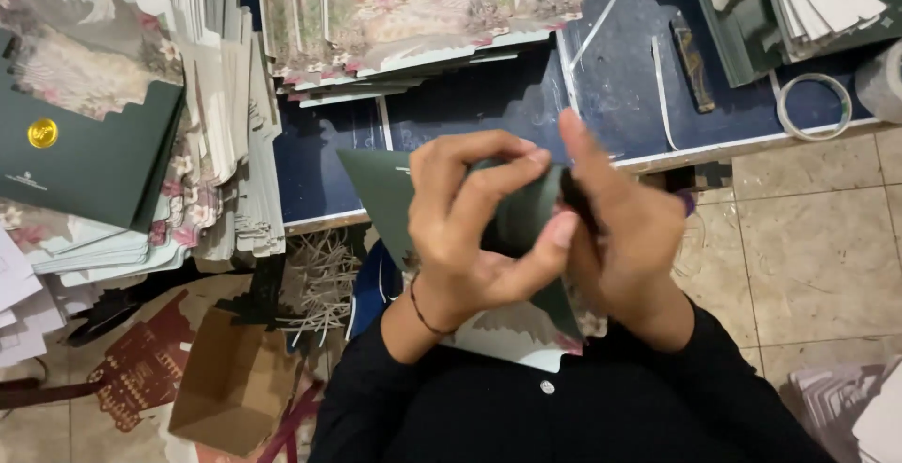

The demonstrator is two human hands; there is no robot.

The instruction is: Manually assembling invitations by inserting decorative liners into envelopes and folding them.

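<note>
Between two hands [554, 228], one green card [385, 195].

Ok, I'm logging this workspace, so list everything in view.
Folded card: one, dark green with floral inside, held in both hands.
Card stacks: several, floral and white, on the table top and left.
Green card with gold seal: one, on the left pile.
Table: one, dark blue.
Tape ring: one, pale, right table edge.
Cardboard box: one, brown, floor lower left.
Paper strips: a heap, pale, under the table edge.
Left hand: fingers pinching the card.
Right hand: gripping the card.
</note>
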